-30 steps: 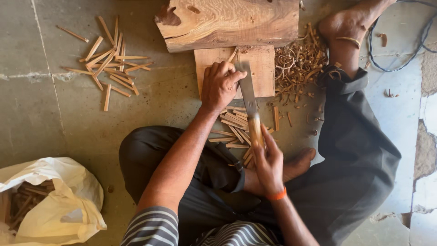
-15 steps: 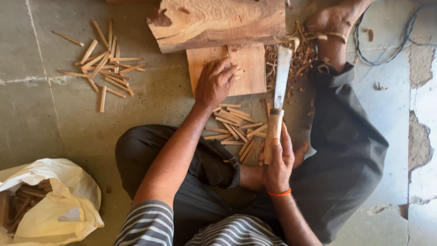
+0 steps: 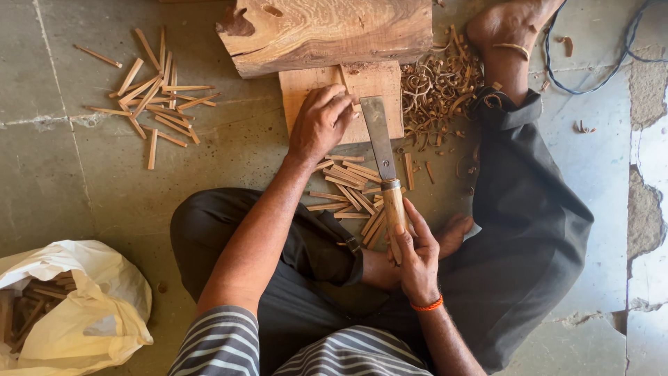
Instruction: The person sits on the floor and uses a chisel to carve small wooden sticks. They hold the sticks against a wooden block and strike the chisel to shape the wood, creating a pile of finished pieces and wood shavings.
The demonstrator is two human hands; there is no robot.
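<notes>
Broad flat steel blade with pale round wooden handle (image 3: 385, 167): dull grey metal, squared tip. Long axis runs near to far, tip leaning slightly left, lying over the flat pale wooden board (image 3: 306, 87). Right hand (image 3: 417, 254) wrapped tight around the handle's near end. Left hand (image 3: 320, 124) curled on a thin wood stick (image 3: 343, 78) at the board, just left of the blade; fingers closed on it.
</notes>
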